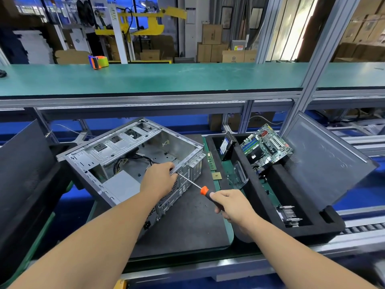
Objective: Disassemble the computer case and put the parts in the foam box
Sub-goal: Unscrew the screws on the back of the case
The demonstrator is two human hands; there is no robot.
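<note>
Worktop (187,232) with dark mat carries everything, shelf (145,80) above at 12 o'clock. Computer case (133,163) lies on its side at centre-left of the mat, open face up, mostly gutted: power supply (123,184) and loose cables (143,158) inside at its 7 o'clock corner, drive cage at the 11 o'clock end. Foam box (270,197) sits at 3 o'clock of the case, near but apart, its grey side panel (325,161) leaning at the far edge. Inside the foam box: motherboard (266,147) tilted at the 12 o'clock end, hard drive (226,146) standing on edge at 11 o'clock, heatsink (288,215) at 5 o'clock. RAM stick (212,161) and CPU chip (216,175) lie on the mat between case and box.

Left hand (160,178) curled over the case's rear top rail, gripping it, steadying the case. Right hand (233,205) wrapped round the handle of a screwdriver (195,185), orange collar showing, shaft running toward 10 o'clock, tip at the rear edge just beside the left hand's fingers.

Step, as judged: undoing a rear-panel screw, likely 1 of those holding the power supply. Whether the tip is seated in a screw head cannot be told. Next move calls for keeping the shaft in line with the screw, firm push while turning, left hand bracing so the case does not slide; then lift the freed part over to the foam box.
</note>
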